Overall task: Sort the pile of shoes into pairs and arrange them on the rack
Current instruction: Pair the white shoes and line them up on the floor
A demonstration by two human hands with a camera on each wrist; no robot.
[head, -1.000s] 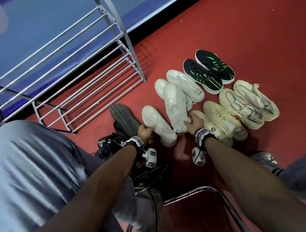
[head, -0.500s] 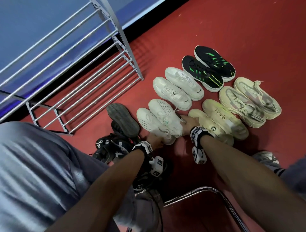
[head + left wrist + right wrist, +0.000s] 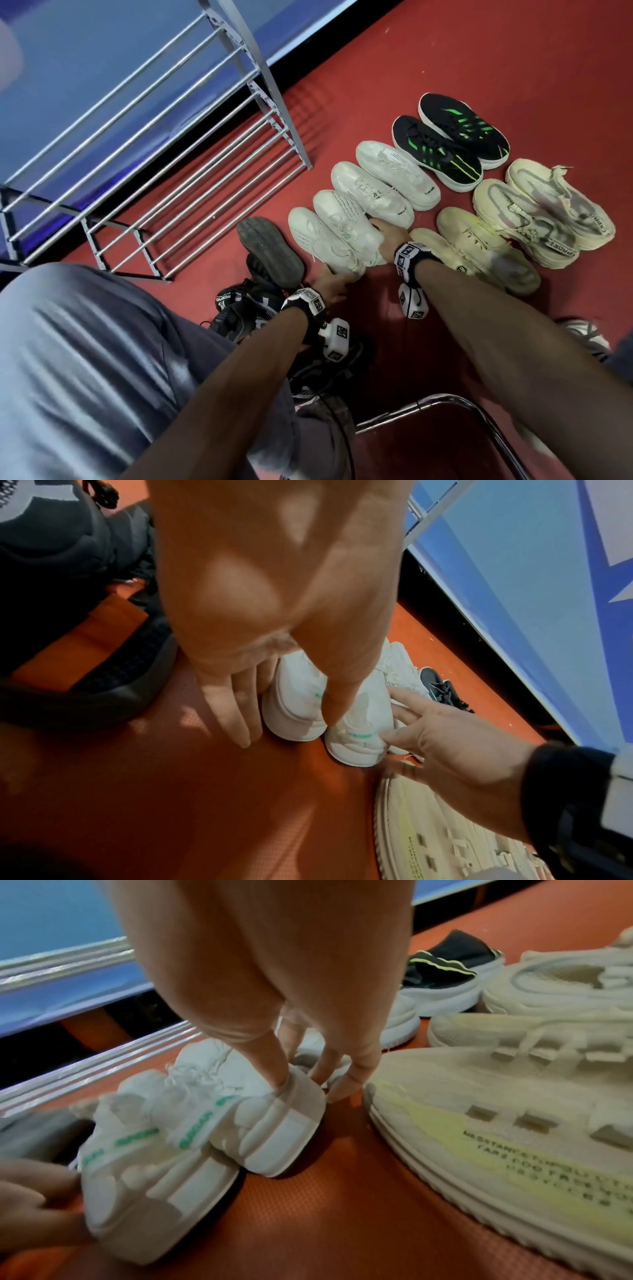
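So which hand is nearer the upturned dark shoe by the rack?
Left. The left hand sits just beside the upturned dark shoe, at a white shoe's heel; the right hand is farther off, beyond both white shoes.

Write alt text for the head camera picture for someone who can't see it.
Two hands, left hand and right hand, touch a pair of white sneakers on a red floor, beside four more paired sneakers. A metal shoe rack stands bare at left.

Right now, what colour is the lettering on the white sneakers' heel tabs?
Green lettering, clearest in the right wrist view.
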